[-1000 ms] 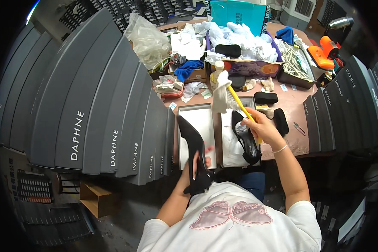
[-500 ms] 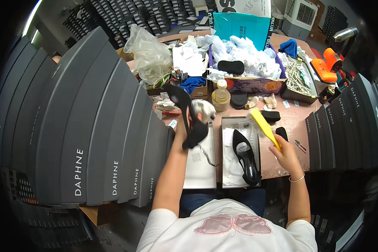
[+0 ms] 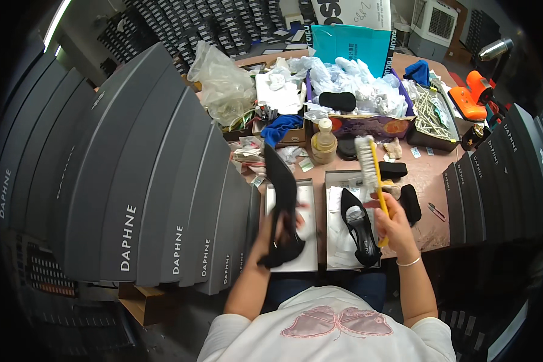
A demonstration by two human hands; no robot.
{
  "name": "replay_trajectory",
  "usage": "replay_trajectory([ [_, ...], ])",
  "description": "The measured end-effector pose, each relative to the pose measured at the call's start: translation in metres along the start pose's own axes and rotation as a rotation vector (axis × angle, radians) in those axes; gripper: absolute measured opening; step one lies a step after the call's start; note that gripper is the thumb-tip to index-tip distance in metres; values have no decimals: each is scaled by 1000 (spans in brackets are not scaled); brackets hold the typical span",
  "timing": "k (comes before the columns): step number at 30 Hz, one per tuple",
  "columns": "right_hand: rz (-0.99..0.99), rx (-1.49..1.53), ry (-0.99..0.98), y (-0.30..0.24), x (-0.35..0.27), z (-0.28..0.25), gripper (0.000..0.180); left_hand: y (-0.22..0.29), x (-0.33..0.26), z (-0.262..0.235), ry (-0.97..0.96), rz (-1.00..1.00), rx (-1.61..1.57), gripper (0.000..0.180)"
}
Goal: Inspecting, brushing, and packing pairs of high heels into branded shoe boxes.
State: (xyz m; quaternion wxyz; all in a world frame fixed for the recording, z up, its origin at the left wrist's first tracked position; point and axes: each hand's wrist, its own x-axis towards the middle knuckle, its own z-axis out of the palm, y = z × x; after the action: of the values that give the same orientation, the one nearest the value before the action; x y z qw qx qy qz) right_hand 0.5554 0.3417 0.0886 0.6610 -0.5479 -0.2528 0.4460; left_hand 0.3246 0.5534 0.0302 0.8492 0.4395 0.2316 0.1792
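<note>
My left hand point(image 3: 294, 222) is wrapped round a black pointed shoe point(image 3: 283, 190) with a strap, held up over a white-lined box half point(image 3: 308, 253). The shoe hides part of the fingers. In my right hand point(image 3: 393, 220) is a yellow-handled brush point(image 3: 369, 166), its white bristles pointing up and away from me. Below and left of that hand, the matching black shoe point(image 3: 363, 238) lies in an open shoebox point(image 3: 338, 175), on white paper and with a pale wad inside it. The brush is apart from both shoes.
Stacks of grey shoeboxes stand at left point(image 3: 145, 181) and right point(image 3: 501, 181). A bottle point(image 3: 324, 145) of yellowish liquid is beyond the boxes. Further back are a carton of white wads point(image 3: 368, 123) and a tray of sticks point(image 3: 434, 114). A small cutter point(image 3: 437, 212) lies at right.
My left hand has brought the shoe nearer to me, and the white wad it held now lies on the table. My right hand has turned the brush more upright and moved slightly left.
</note>
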Motion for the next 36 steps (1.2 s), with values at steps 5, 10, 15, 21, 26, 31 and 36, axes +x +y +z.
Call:
replay_trajectory([
  [5,266,239,-328,30,14,50,58,-55,-98,88,-279,-430,-241,44],
  [10,337,120,-414,31,-1,46,52,-77,-121,58,-210,-344,-302,69],
  [15,-96,-476,-210,50,-5,67,49,-66,-96,84,-114,-267,-339,67],
  [21,-222,-166,80,48,-28,32,36,-66,-100,61,-195,-153,-495,80],
  [26,-237,-423,184,7,-35,-32,62,-62,-118,88,-291,-166,-594,87],
  [31,-827,-1404,-331,-42,-88,12,48,-83,-119,71,-437,-332,-647,90],
  [36,-409,-1914,-352,-70,-51,-34,42,-88,-130,90,-499,-186,-642,97],
])
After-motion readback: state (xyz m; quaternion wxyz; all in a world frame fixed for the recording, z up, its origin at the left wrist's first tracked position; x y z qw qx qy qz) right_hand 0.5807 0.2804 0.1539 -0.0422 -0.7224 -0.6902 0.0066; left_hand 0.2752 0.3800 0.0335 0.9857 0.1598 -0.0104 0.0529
